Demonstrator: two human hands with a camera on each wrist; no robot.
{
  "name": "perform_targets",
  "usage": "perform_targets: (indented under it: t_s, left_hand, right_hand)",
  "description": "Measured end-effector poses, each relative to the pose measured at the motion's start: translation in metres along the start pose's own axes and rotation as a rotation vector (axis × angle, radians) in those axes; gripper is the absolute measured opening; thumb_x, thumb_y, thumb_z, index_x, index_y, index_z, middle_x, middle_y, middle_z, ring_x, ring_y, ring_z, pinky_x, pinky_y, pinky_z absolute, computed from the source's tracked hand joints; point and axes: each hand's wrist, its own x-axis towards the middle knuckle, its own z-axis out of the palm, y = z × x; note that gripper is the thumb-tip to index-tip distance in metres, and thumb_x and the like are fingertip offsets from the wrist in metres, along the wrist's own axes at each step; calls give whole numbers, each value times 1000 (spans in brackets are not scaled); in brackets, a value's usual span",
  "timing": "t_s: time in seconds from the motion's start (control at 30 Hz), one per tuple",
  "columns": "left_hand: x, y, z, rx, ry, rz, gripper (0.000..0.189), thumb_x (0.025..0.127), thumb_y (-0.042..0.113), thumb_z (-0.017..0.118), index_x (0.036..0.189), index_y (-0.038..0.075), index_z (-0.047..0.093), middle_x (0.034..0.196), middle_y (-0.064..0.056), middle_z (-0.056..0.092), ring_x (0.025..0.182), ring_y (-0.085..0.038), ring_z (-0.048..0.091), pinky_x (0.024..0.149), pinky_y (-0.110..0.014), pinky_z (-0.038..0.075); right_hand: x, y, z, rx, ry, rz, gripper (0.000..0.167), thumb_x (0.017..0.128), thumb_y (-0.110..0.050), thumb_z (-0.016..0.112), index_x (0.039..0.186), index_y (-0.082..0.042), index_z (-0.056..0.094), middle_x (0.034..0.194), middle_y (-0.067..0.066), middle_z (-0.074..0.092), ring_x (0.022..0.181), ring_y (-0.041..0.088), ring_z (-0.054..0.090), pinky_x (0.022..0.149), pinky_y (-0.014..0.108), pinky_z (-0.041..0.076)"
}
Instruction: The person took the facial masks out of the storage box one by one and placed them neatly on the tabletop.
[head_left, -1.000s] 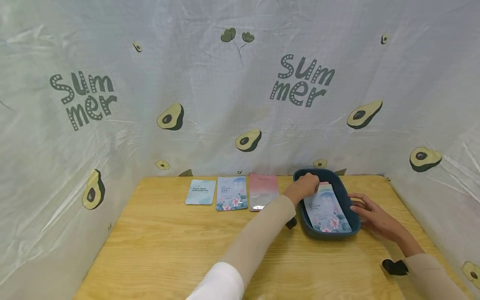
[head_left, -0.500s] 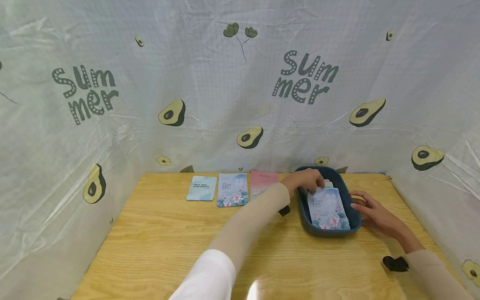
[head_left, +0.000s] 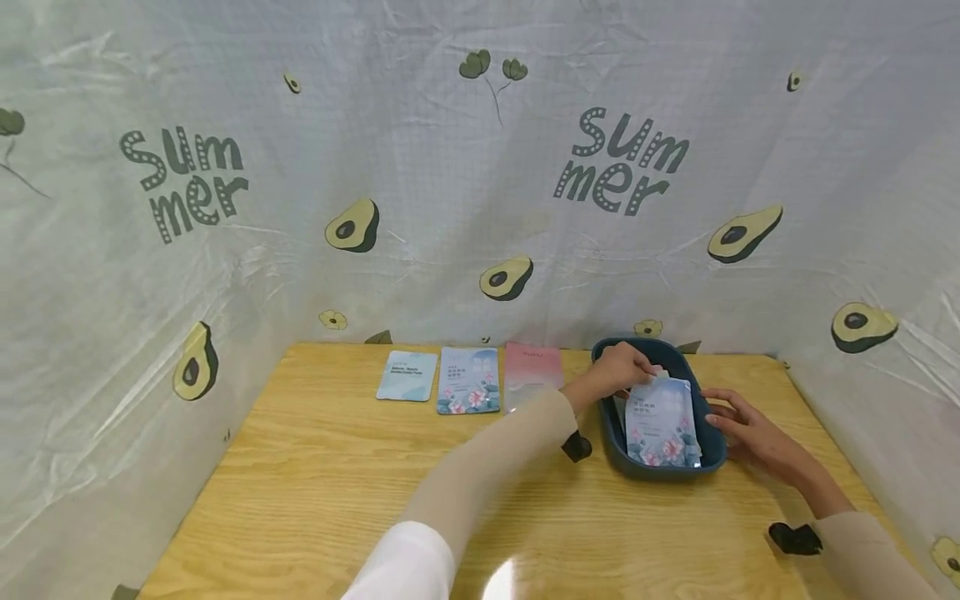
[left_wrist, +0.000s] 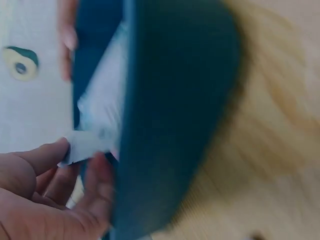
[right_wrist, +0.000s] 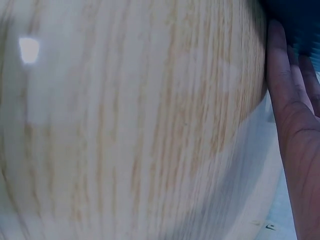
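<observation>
My left hand (head_left: 621,371) reaches into the dark blue plastic basket (head_left: 617,454) at the back right of the table. Thumb and fingers pinch the top corner of a pale packet, seen in the left wrist view as a whitish corner (left_wrist: 85,144). From above, a pale blue flowered packet (head_left: 662,425) hangs at those fingertips, overlapping other packets whose edges show behind it. My right hand (head_left: 757,437) lies along the basket's right side. In the right wrist view its straight fingers (right_wrist: 281,65) touch the outer wall.
Left of the basket, a row lies along the table's back edge: a small light blue packet (head_left: 407,377), a flowered packet (head_left: 468,381) and a pink packet (head_left: 533,367), partly behind my left sleeve (head_left: 502,450). A printed sheet (head_left: 420,167) hangs behind the wooden table (head_left: 322,483).
My left hand has moved from the basket's back left rim to the flowered packet's top and pinches there. The packet has shifted slightly and tilted up. My right hand stays at the basket's side.
</observation>
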Motion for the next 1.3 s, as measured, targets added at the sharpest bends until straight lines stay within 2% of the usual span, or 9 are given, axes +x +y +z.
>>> perform_targets:
  t_s: [0.13, 0.27, 0.4, 0.47, 0.5, 0.63, 0.73, 0.8, 1.3]
  left_hand:
    - [-12, 8, 1, -102, -62, -34, 24, 94, 22, 76, 117, 15, 79, 115, 8, 72, 95, -16, 67, 83, -43, 61]
    - [-24, 10, 2, -222, -165, -66, 50, 94, 12, 75, 142, 12, 61, 143, 6, 60, 140, -22, 47, 99, -46, 55]
    - [-33, 1, 7, -265, -158, -40, 31, 92, -5, 70, 123, 1, 70, 110, 0, 70, 86, -14, 63, 72, -29, 55]
    - [-36, -5, 10, -240, -119, -18, 6, 91, -8, 69, 88, -4, 67, 74, -1, 57, 56, -14, 43, 56, -25, 42]
    - [-36, -7, 12, -219, -93, -4, 16, 91, -8, 69, 78, -3, 62, 65, -2, 47, 52, -15, 34, 53, -25, 37]
    - [-38, -14, 15, -196, 3, 17, 5, 90, -6, 73, 85, -6, 73, 64, 1, 58, 53, -6, 52, 54, -15, 49]
    - [-39, -17, 13, -197, 79, 36, 24, 88, -3, 77, 111, 2, 79, 87, -3, 76, 68, -9, 70, 61, -19, 59]
    - [-40, -20, 10, -198, 104, 47, 24, 87, -1, 78, 110, 4, 80, 91, -5, 78, 71, -10, 72, 62, -19, 59]
    - [-52, -21, -7, -402, 103, 85, 18, 86, 0, 79, 104, 2, 81, 88, -6, 78, 73, -11, 74, 62, -24, 61]
  right_hand:
    - [1, 1, 0, -14, -1, 7, 54, 111, -26, 46, 155, -10, 19, 160, 35, 15, 115, -6, 52, 97, 61, 53]
    - [1, 4, 0, -20, -7, 1, 54, 111, -25, 45, 156, -9, 18, 160, 35, 14, 113, -8, 53, 97, 62, 52]
    - [-1, 6, 0, -14, -3, -5, 53, 111, -24, 45, 156, -10, 19, 159, 36, 14, 112, -9, 53, 95, 61, 54]
    - [-1, 6, 1, -5, -2, -9, 53, 111, -23, 45, 156, -10, 20, 158, 36, 14, 112, -8, 53, 94, 60, 54]
    - [-1, 6, 1, 3, -4, -12, 53, 111, -23, 45, 156, -11, 20, 158, 36, 14, 112, -8, 53, 94, 60, 54]
    - [-1, 4, 3, 19, -5, -14, 52, 111, -22, 44, 155, -10, 19, 157, 35, 14, 112, -6, 55, 93, 60, 55]
    - [-1, 2, 4, 22, 4, -13, 52, 111, -21, 45, 155, -10, 20, 158, 35, 14, 111, -8, 54, 93, 62, 54]
    - [-1, 2, 5, 19, 6, -16, 53, 111, -22, 45, 155, -9, 20, 158, 37, 13, 111, -9, 53, 93, 64, 53]
    - [-2, 2, 4, 25, 2, -11, 50, 111, -23, 46, 154, -13, 23, 158, 34, 18, 117, 3, 56, 94, 63, 53]
